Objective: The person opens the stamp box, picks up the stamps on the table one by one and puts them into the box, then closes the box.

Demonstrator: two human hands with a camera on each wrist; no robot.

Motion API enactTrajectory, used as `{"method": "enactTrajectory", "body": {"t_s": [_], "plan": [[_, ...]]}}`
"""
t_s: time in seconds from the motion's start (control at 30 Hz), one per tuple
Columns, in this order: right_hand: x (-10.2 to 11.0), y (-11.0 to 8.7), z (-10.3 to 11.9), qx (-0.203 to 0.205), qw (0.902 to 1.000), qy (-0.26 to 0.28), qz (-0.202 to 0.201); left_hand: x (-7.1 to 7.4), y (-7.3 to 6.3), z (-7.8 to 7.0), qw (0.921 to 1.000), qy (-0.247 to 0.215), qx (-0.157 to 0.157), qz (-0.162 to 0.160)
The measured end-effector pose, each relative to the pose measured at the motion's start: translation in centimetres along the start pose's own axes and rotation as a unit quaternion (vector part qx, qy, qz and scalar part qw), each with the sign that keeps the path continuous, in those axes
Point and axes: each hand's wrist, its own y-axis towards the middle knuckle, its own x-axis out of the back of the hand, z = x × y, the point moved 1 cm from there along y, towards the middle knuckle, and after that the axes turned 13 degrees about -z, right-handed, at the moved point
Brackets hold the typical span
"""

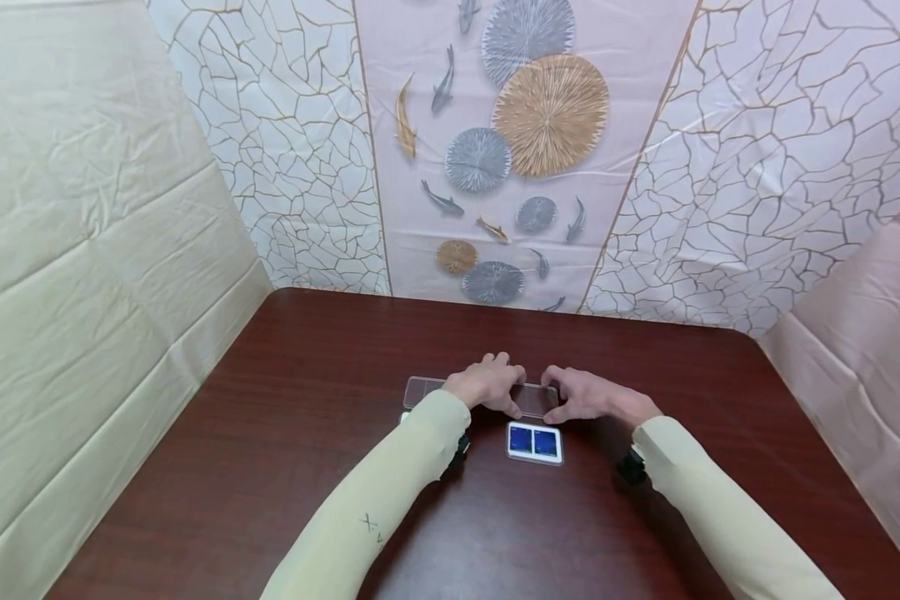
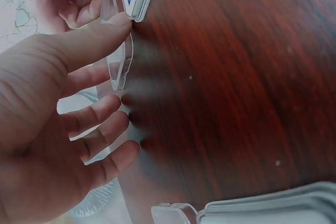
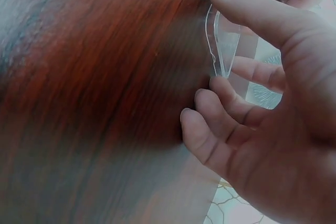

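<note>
In the head view a clear plastic lid (image 1: 534,401) lies on the dark table between both hands. My left hand (image 1: 486,385) holds its left end, thumb at the near edge and index finger at the far edge, other fingertips down by the tabletop. At the right end my right hand (image 1: 583,393) grips the lid the same way, its thumb (image 3: 247,11) on the near side. Just in front of the lid sits a white case (image 1: 535,442) with two dark blue rectangles on its face. Its corner shows close to both thumbs in the wrist views.
Left of my left hand lies another clear plastic lid (image 1: 420,390), partly covered by the forearm. A second white case (image 2: 268,212) sits in front of that lid, mostly hidden in the head view. Patterned cloth (image 1: 487,167) hangs behind the table's far edge.
</note>
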Motion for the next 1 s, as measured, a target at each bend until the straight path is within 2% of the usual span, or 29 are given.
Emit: {"method": "enactTrajectory", "body": {"t_s": [0.17,0.43,0.73,1.0], "plan": [[0.1,-0.1,0.4,-0.012,0.9997,0.017,0.009,-0.1,-0.1,0.1,1.0,0.001,-0.004,-0.002],[0.0,0.0,0.5,-0.024,0.9996,0.011,0.01,0.0,0.0,0.2,1.0,-0.005,-0.005,0.001],[0.3,-0.3,0.9,-0.017,0.9997,0.012,0.012,0.2,0.5,0.4,0.9994,-0.007,-0.025,0.022],[0.8,-0.8,1.3,-0.017,0.9998,0.0,0.011,0.4,0.1,0.3,0.9991,-0.017,-0.032,0.021]]}}
